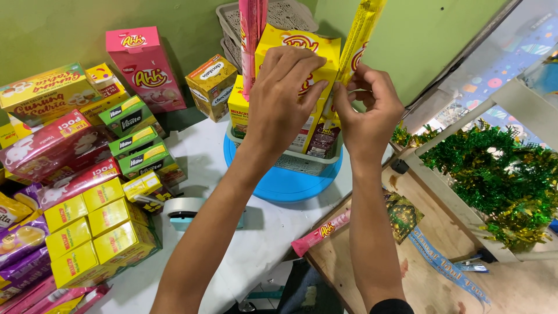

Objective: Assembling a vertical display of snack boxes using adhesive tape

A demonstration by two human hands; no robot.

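Observation:
My left hand (283, 96) presses flat against the front of a tall yellow snack box (321, 46) that stands upright in a small white basket (302, 158) on a round blue stand (290, 185). My right hand (367, 107) pinches the lower end of a long yellow stick pack (360, 35) held against the box's right edge. A long pink stick pack (251, 40) rises upright at the box's left side. Smaller yellow boxes (237, 107) and a dark packet (323, 141) sit in the basket beside the tall box.
Stacks of yellow, green, pink and purple snack boxes (99, 209) fill the white table's left side. A tape dispenser (186, 212) lies near the front. A pink stick pack (321, 231) lies on a wooden board. Green tinsel (500, 174) hangs at the right.

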